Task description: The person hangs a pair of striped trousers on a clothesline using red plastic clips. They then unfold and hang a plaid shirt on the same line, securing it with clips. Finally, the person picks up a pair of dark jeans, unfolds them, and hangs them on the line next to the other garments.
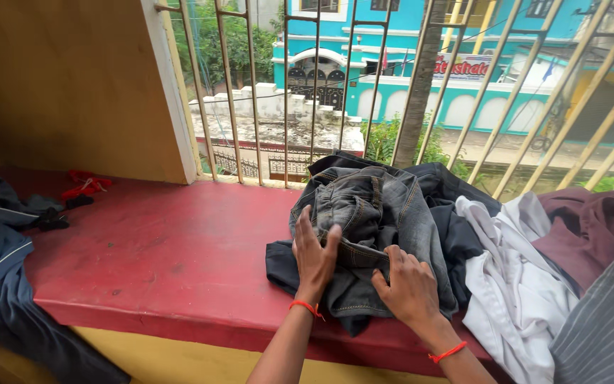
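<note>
A crumpled pair of grey denim jeans (374, 206) lies on the red ledge (172, 263) by the barred window. My left hand (314, 256) presses flat on the jeans near the waistband, fingers spread upward. Just to its right, my right hand (408, 284) grips a fold of the same jeans, with the fingers curled into the cloth. Each wrist wears a thin red thread band. The jeans partly cover a dark garment (456, 235) beneath them.
A white garment (513, 284), a maroon one (591, 227) and a grey striped cloth (605, 320) are piled at the right. Dark blue clothing (8, 284) hangs over the ledge's left end, with a small red item (83, 185) behind it. Metal window bars (286, 92) close off the back.
</note>
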